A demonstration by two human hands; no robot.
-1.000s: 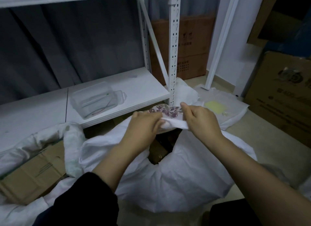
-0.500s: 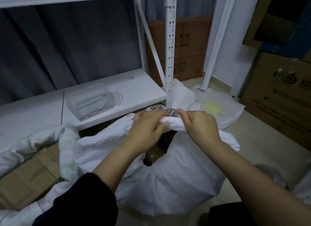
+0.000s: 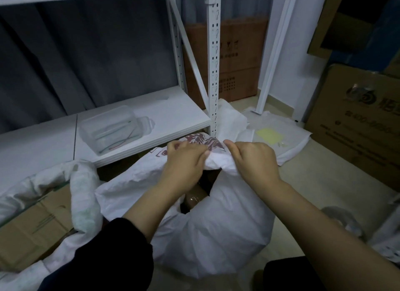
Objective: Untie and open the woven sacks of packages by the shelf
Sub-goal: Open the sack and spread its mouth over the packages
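Sack mouth bunched between 2 hands, ready to be pulled apart

The white woven sack [image 3: 216, 236] stands on the floor just in front of the shelf [image 3: 151, 117], its gathered rim [image 3: 216, 160] held up as a short band that runs left to right between the 2 hands. The rim is gripped by the left hand [image 3: 184, 163] at its left end and pinched by the right hand [image 3: 255, 158] at its right end, fingers curled, thumbs on top. Both hands are equally near. Below the fingers a gap is already seen, with a taped brown package [image 3: 194, 195] inside. Whether a knot remains inside the bunch cannot be told.
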